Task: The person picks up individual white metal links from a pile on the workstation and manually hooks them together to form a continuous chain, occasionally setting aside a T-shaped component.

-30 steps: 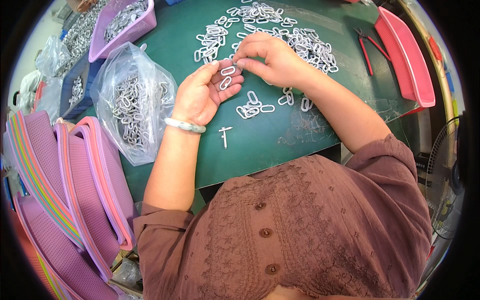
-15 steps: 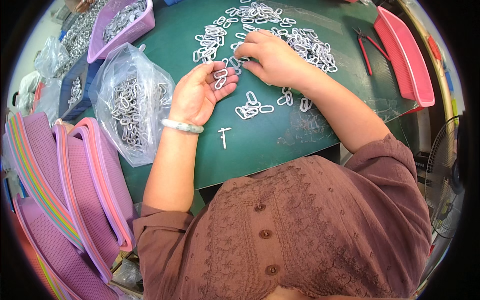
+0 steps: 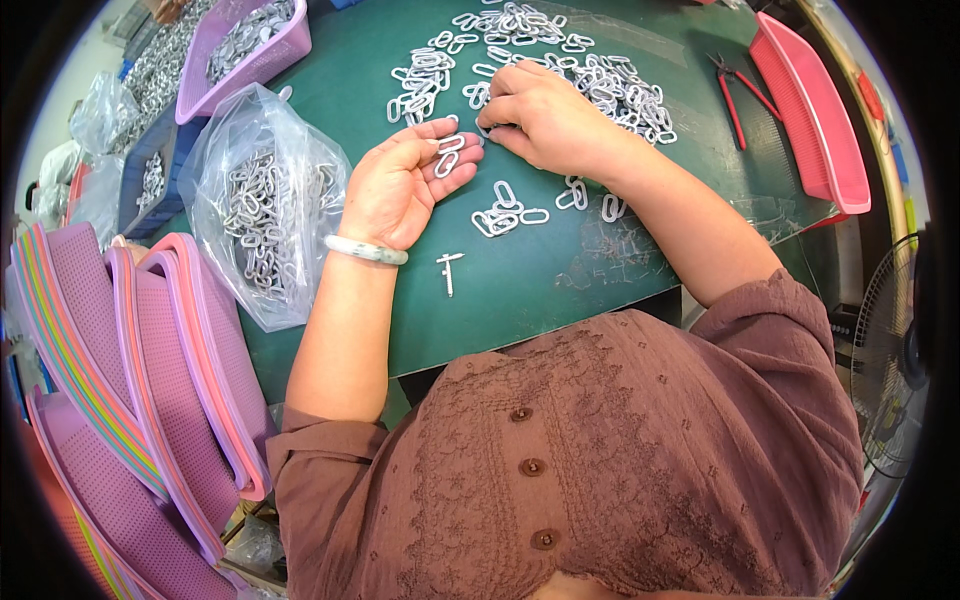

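Green table [image 3: 530, 270] | left hand [image 3: 393, 195], palm up: holding metal links [image 3: 446, 163] across its fingers | right hand [image 3: 545, 115] just beside, fingers bunched: cannot tell what it holds | link pile [image 3: 625, 92]: far side | clear bag [image 3: 305, 140]: left | red-handled pliers [image 3: 731, 110]: far right

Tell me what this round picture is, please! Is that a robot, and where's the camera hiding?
No robot here, just a person using two bare hands. The camera is worn on their head, looking down; its wide lens makes straight edges bend. The left hand, palm up, holds a few silver rings. The right hand is close beside it; its fingertips are too hidden to tell what they hold. On the green table lie many loose rings, a clear bag with metal pieces inside, red-handled pliers and a pink basket.
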{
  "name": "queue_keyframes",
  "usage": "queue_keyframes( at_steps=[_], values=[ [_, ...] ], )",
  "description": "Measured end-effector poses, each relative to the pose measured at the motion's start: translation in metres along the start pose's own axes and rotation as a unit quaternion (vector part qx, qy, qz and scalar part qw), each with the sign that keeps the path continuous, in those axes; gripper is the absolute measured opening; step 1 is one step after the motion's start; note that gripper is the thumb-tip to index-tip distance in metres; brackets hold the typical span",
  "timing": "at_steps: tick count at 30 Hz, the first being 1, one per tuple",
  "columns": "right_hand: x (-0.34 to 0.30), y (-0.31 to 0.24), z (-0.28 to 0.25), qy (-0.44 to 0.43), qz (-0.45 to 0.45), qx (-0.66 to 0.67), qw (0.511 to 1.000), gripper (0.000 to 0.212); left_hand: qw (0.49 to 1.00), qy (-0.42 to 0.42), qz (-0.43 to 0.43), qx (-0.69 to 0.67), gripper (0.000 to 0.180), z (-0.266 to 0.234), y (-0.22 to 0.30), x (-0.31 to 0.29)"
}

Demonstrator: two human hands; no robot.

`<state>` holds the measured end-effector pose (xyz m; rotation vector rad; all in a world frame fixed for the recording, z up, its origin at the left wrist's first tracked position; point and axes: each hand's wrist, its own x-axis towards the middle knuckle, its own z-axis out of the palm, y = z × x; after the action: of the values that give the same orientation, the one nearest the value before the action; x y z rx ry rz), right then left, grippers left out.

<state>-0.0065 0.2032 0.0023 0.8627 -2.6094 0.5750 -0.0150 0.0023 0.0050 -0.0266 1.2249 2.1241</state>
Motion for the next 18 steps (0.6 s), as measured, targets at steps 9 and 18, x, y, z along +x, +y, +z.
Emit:
queue_keyframes(
  at_steps=[9, 18],
  values=[
    [0.002, -0.001, 0.002, 0.055, -0.008, 0.054, 0.997, 0.01, 1.0, 0.008, 0.004, 0.014, 0.03, 0.003, 0.001, -0.002],
    [0.005, -0.016, -0.004, 0.037, -0.057, 0.126, 0.99, 0.012, 1.0, 0.024, -0.003, 0.016, 0.029, 0.006, -0.003, -0.002]
  ],
)
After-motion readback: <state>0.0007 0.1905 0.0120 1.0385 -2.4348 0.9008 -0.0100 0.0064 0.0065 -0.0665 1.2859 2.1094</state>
